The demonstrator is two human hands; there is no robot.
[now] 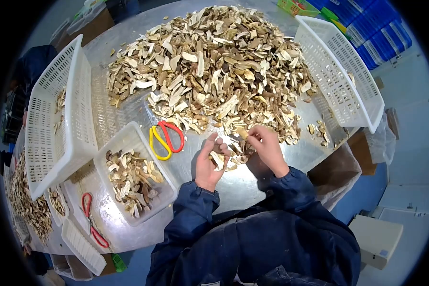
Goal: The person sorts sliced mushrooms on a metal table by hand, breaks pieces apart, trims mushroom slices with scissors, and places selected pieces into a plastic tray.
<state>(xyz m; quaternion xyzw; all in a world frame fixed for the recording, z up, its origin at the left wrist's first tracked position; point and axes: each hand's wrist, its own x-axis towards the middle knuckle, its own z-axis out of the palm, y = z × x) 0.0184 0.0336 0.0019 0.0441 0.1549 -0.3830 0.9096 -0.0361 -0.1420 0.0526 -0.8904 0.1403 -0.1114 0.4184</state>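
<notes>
A big heap of dried mushroom slices (224, 66) covers the middle of the metal table. In front of it, my right hand (267, 147) pinches one tan mushroom slice (243, 133) between thumb and fingers. My left hand (209, 163) is turned palm inward with curled fingers, cupped around a few pale slices (218, 160). More slices lie loose on the table between my hands. To the left of my left hand are scissors with one red and one yellow handle (167, 139), their blades toward the heap. Beside them is a clear plastic tub (169, 193) partly filled with slices.
White slotted baskets stand tilted at the left (81, 119) and right (341, 76) of the heap. Red-handled scissors (89, 214) lie near the front left edge. Blue crates (379, 35) are stacked at the back right. A lined box (336, 176) stands below the table's right edge.
</notes>
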